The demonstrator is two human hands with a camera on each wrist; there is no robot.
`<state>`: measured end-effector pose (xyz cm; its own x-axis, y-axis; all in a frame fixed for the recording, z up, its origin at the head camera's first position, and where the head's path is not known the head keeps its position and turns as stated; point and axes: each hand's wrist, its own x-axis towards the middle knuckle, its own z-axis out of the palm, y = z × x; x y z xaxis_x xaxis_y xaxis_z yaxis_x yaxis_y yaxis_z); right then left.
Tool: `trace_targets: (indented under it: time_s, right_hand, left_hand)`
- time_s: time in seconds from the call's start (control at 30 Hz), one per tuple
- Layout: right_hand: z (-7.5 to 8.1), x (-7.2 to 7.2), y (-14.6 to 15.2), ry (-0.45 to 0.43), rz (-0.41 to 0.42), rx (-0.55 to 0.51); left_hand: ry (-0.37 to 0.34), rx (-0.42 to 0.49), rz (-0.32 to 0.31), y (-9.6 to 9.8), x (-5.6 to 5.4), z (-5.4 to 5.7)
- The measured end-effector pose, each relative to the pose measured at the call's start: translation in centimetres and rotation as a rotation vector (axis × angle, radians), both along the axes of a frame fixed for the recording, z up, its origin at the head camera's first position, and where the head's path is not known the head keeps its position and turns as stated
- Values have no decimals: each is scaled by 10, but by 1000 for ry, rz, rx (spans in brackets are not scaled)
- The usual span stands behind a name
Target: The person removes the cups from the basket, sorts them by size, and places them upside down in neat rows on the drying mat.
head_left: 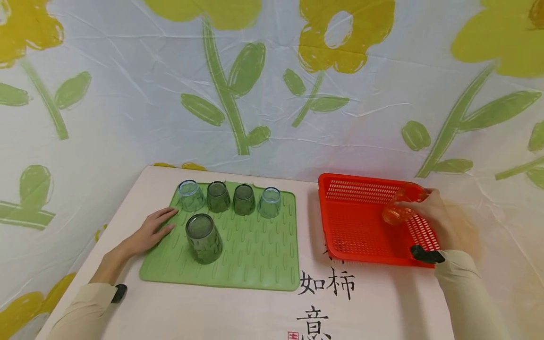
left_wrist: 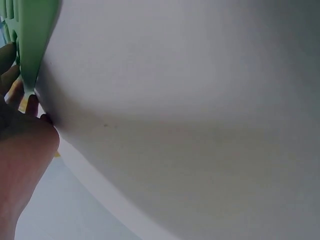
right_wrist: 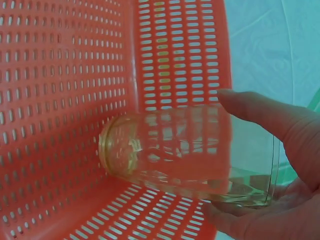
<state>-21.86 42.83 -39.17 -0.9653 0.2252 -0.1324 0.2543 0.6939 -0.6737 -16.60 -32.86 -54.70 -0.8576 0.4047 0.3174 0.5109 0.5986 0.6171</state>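
Note:
My right hand [head_left: 435, 210] grips a clear drinking glass [right_wrist: 180, 155] inside the right end of the red plastic basket [head_left: 352, 255]. In the right wrist view, thumb and fingers go round one end of the tilted glass, while its other end points to the basket's perforated floor. At the far left, my left hand [head_left: 150, 231] rests with relaxed fingers at the left edge of the green drying mat [head_left: 255, 264]. On that mat, nearest this hand, stands a large grey-green glass [head_left: 205, 241], upside down.
Along the mat's back edge stand a pale blue glass [head_left: 191, 196], two darker grey-green glasses [head_left: 218, 197] and another pale blue glass [head_left: 269, 203]. The pale tablecloth [head_left: 238, 314] carries black written characters [head_left: 327, 283]. A flowered cloth [head_left: 272, 137] hangs behind the table.

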Motion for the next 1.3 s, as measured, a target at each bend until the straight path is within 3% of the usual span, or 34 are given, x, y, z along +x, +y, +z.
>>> trace_targets:
  time_s: [0.23,0.5,0.63,0.87,0.93,1.13,1.3]
  right_hand:
    - [1,6,2,33,28,-8]
    - [5,16,-5,73,14,-108]
    - [8,24,-15,112,9,-189]
    - [10,32,-30,244,-4,-472]
    - [10,33,-35,253,-27,-458]
    - [11,44,-47,218,-57,-270]
    - [12,54,-59,242,-35,-299]
  left_hand:
    - [20,-15,10,0,-2,-2]
    - [44,-26,6,0,-3,0]
    - [38,-42,32,0,-1,2]
    - [21,-49,48,1,-1,7]
    - [17,-49,50,3,-1,8]
    - [-9,-24,80,6,1,20]
    - [-3,7,113,11,3,37]
